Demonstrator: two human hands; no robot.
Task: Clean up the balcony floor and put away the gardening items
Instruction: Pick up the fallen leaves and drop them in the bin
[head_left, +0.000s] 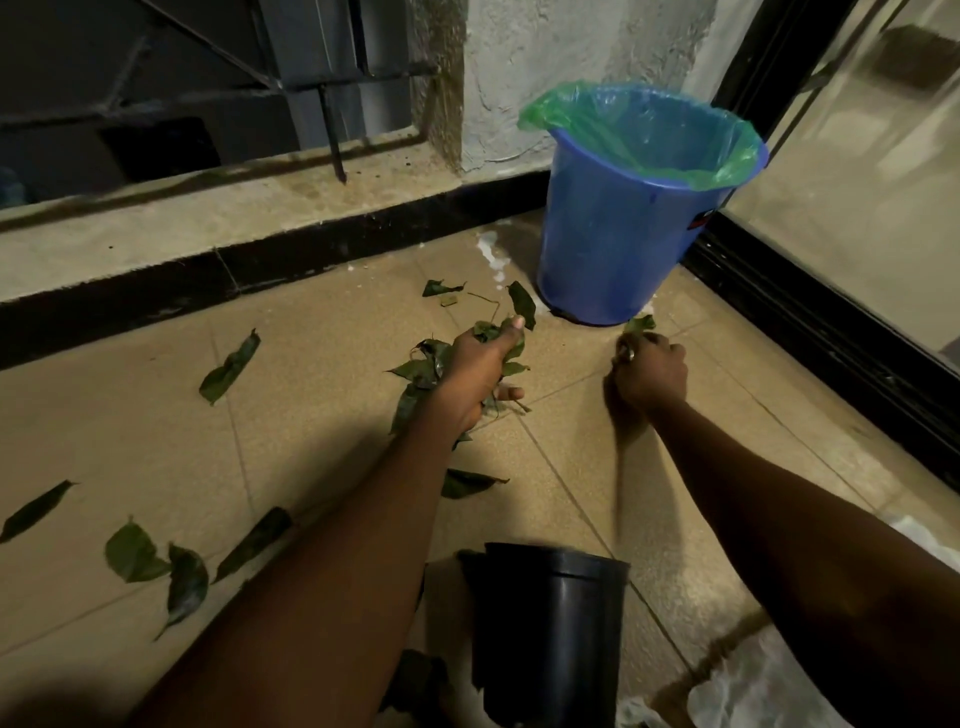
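Mid leaf-gathering on balcony floor (311, 415). Left hand (480, 371) clenched round bunch of leaves (421, 370). Right hand (649, 371) curled on single leaf (640, 325), just beside base of blue bucket (623, 234) with green liner (649, 135). Loose leaves (231, 366) scattered further left. Black pot (545, 623) close below arms. Next, likely: lift both handfuls over bucket rim, release inside liner, return for strays.
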